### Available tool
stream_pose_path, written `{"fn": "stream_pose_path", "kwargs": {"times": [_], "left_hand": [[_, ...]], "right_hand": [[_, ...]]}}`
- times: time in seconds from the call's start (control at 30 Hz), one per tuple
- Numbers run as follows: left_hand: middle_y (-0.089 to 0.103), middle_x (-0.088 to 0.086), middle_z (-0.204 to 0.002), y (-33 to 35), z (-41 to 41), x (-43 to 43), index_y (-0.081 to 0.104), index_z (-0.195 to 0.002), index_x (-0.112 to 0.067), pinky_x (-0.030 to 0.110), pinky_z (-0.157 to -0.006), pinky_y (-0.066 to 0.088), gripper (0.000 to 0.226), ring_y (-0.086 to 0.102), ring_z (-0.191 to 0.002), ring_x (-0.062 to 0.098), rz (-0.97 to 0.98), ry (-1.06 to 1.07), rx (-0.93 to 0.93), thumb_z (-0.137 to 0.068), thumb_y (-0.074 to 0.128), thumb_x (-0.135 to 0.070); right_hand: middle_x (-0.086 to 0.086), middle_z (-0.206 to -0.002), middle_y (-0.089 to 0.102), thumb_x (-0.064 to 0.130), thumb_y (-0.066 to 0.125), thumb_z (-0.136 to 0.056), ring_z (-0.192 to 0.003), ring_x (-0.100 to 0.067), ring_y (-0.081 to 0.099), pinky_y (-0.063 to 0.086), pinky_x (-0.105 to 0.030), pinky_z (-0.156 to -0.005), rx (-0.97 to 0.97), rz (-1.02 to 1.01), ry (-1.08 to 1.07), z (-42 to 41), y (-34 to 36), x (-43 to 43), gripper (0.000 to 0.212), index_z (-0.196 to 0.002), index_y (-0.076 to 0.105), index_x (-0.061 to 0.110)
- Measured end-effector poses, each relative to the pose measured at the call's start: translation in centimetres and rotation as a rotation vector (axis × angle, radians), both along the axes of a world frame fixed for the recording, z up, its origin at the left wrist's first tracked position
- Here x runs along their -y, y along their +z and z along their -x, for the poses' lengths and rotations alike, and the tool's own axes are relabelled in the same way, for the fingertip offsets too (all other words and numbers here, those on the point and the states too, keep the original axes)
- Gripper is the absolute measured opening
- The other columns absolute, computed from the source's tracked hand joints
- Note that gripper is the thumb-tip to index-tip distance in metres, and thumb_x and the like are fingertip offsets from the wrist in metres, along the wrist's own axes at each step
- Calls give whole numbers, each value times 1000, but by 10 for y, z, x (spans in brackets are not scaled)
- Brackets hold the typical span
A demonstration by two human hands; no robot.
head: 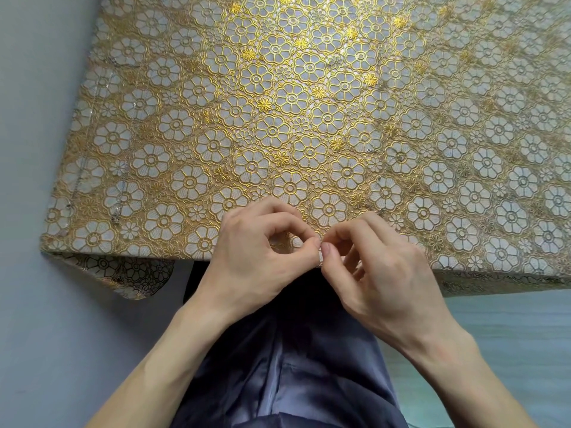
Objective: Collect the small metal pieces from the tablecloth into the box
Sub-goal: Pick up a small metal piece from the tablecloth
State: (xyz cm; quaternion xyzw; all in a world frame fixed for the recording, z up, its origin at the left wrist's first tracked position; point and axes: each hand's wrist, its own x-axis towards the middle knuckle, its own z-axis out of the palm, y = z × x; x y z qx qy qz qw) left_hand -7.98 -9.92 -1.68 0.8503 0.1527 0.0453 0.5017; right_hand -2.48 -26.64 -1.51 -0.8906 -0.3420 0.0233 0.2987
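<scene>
Lap: dark grey-blue cloth point(293, 366) at 6 o'clock, under both forearms.
Left hand point(256, 251): at the near edge of the worktop, fingers curled in, thumb and forefinger tips drawn together.
Right hand point(380, 273): just beside it at 3 o'clock, curled the same way, its thumb tip touching the left hand's fingertips.
What they hold: the tips of both hands meet at the tablecloth's near hem. Whether a piece is nipped between them is too small to tell.
Tablecloth point(309, 88): gold flower lace over the whole worktop, its near left corner hanging down in a fold.
Small metal pieces point(368, 150): tiny glints at 1 o'clock from the hands, a couple near each other. More specks that may be pieces point(115, 218) lie well apart at 9 o'clock, by the left edge.
Box: not in view from here, so I can't say where it stands.
Step in hand: I'd judge a piece is being picked at or passed from one hand to the other at the hem.
Doing it well: pinch with the fingertips, lift straight up so the lace does not snag, keep the other hand cupped beneath at the edge, and search flower by flower, since the raised pattern hides the glints.
</scene>
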Motion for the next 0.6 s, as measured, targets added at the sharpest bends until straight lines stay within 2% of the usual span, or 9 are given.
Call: {"fn": "stream_pose_path", "kwargs": {"times": [0.27,0.43,0.6], "left_hand": [[64,-20,-85,0,-1,3,72,-70,-36,50,-87,48,19,60,-86,0,-57,6,-20,-72,63,-52],[66,-18,-87,1,-2,5,73,-71,-34,49,-87,50,23,63,-86,5,-35,53,-31,-71,62,-54],[65,-15,-89,0,0,5,74,-76,-33,50,-83,53,19,65,-83,10,-51,53,26,-76,65,-50]], "right_hand": [[1,-87,57,35,49,-97,-58,-25,61,50,-41,-42,57,46,25,1,-1,-1,23,-93,63,17],[2,-88,57,32,51,-98,-62,-20,60,51,-38,-47,52,-20,-32,3,-5,-2,21,-94,63,15],[10,-86,53,30,53,-97,-69,-9,55,50,-32,-58,-143,-124,-53,1,-9,0,15,-95,60,17]]}}
